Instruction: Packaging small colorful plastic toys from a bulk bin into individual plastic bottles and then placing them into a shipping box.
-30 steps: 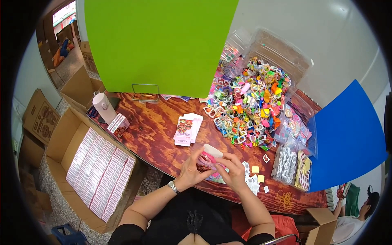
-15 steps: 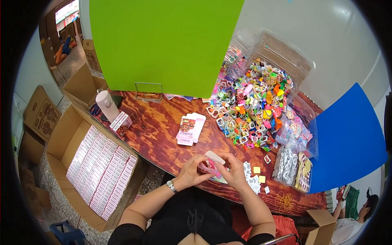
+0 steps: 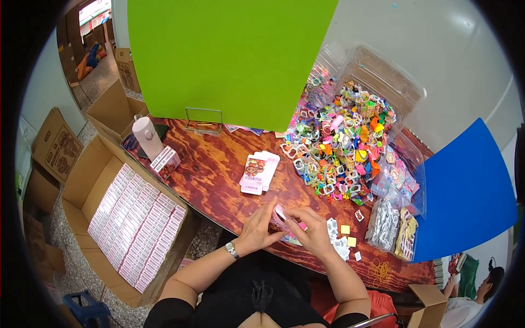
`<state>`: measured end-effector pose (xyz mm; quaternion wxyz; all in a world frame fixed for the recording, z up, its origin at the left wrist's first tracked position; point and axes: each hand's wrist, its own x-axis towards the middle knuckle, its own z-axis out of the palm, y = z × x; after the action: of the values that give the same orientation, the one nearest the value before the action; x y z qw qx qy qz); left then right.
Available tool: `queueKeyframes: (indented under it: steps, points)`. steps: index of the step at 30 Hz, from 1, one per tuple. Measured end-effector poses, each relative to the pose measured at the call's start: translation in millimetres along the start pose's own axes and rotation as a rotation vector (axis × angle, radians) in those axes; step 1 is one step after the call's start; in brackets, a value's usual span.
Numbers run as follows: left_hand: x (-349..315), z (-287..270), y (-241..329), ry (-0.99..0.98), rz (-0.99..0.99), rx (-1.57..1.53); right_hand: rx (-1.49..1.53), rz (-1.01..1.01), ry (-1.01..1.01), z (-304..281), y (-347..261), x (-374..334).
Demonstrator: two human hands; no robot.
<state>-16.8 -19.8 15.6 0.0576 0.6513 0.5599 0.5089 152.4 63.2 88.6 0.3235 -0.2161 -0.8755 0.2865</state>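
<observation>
A small pink printed carton (image 3: 277,221) is held upright at the table's near edge, in front of my body. My left hand (image 3: 258,227) wraps round its left side, thumb along the near face. My right hand (image 3: 311,230) pinches at its top right, fingers and thumb on the edge by the pale flap. The flap now lies low over the opening. Beyond the hands lie some flat, unfolded pink cartons (image 3: 253,174), the top one showing printed cartoon figures. Partly hidden under my hands is a colourful printed sheet or packet (image 3: 291,239).
A large cardboard box (image 3: 82,218) at left holds rows of packed pink cartons. A pink bottle (image 3: 147,136) stands by stacked cartons (image 3: 165,162). At right are a heap of colourful trinkets (image 3: 339,142), white packets (image 3: 383,221), yellow squares (image 3: 351,241) and rubber bands (image 3: 379,269). Another person sits far right.
The carton's raised white flap has come down over its top. My right fingers have shifted with it, while the left hand keeps its hold. The view has moved slightly.
</observation>
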Motion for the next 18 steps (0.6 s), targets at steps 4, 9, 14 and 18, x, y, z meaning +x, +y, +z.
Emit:
queueKeyframes:
  steps: [4,9,14,18]
  points:
    - [-1,-2,-2,0.010,0.022,0.045,-0.011,0.057,0.022,5,-4,4]
    - [-4,-2,-1,0.013,0.004,0.065,-0.175,-0.075,0.086,16,-4,3]
    - [-5,-4,0,-0.006,-0.023,0.088,-0.308,-0.150,0.098,17,-8,4]
    - [-8,-2,-1,-0.024,-0.075,0.098,-0.295,-0.144,0.025,17,-8,6]
